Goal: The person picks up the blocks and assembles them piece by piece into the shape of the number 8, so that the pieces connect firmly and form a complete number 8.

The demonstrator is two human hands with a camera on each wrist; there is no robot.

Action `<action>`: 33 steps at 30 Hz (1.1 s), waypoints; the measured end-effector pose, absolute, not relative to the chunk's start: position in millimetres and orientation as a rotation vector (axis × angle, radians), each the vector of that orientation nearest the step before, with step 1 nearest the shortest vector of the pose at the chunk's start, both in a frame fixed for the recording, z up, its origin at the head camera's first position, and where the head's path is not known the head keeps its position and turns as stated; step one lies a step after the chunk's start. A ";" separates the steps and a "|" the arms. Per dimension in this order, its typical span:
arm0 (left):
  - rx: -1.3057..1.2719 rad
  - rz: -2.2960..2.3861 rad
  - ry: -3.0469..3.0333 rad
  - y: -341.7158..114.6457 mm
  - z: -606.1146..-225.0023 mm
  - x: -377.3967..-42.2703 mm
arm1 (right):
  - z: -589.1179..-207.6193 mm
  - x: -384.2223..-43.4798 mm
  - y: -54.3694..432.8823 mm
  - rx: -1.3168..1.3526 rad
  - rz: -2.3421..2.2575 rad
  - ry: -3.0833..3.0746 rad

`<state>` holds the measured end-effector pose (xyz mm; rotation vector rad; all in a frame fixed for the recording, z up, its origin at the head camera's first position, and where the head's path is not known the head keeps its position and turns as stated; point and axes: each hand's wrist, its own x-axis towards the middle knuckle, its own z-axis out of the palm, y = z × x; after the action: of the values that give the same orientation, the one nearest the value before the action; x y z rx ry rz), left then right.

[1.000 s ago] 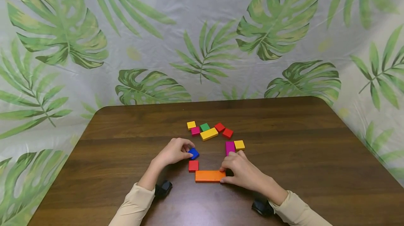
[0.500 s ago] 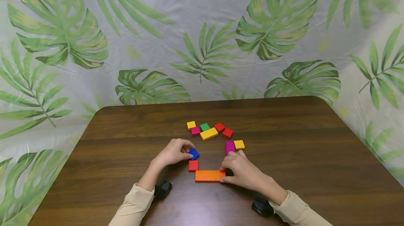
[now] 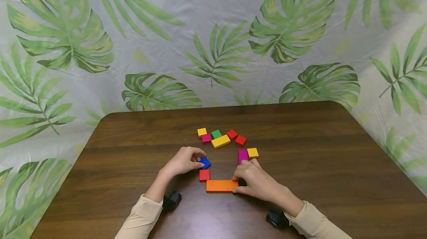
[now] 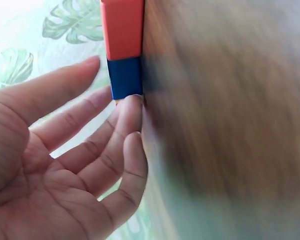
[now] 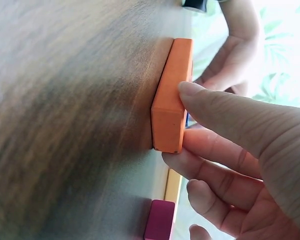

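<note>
In the head view my left hand holds a small blue block between thumb and fingers on the table. Seen from the left wrist, the fingertips touch the end of the blue block, and the thumb lies by its side. A red square block sits just nearer. My right hand pinches the right end of a long orange block, which lies flat. The right wrist view shows the thumb on one edge of the orange block and the fingers at its far side.
A magenta block and a yellow square lie beyond my right hand. Farther back, several blocks form a loose row, including a yellow oblong and a green one. A leaf-patterned cloth hangs behind the wooden table.
</note>
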<state>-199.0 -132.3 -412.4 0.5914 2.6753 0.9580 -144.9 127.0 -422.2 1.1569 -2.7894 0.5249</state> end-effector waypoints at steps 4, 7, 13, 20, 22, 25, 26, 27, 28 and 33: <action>0.597 0.950 2.771 -132.4 -408.8 -193.0 | -422.7 -144.9 127.5 1.154 0.529 -2.795; 0.622 0.952 2.837 -132.1 -404.9 -184.4 | -423.1 -145.0 128.0 1.154 0.530 -2.796; 0.645 1.042 2.764 -130.0 -404.1 -164.3 | -422.9 -145.5 128.5 1.154 0.527 -2.794; 0.599 1.148 2.684 -122.4 -410.3 -147.5 | -422.9 -145.7 128.6 1.149 0.538 -2.802; 0.599 1.148 2.690 -120.0 -410.8 -144.6 | -423.2 -145.7 128.5 1.152 0.532 -2.798; 0.615 1.146 2.681 -117.4 -411.5 -142.0 | -423.4 -145.4 128.1 1.156 0.527 -2.791; 0.627 1.145 2.673 -116.8 -411.7 -141.5 | -423.3 -145.3 128.0 1.157 0.526 -2.789; 0.639 1.144 2.664 -116.4 -412.0 -141.2 | -423.2 -145.1 127.8 1.158 0.527 -2.788; 0.650 1.143 2.655 -116.0 -412.2 -140.8 | -423.0 -145.0 127.7 1.158 0.527 -2.788; 0.691 1.129 2.650 -114.7 -413.2 -140.4 | -421.7 -144.7 127.6 1.153 0.526 -2.796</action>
<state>-140.4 -114.7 -413.2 0.6912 2.6503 1.1291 -144.7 127.6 -421.7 1.1526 -2.7962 0.5260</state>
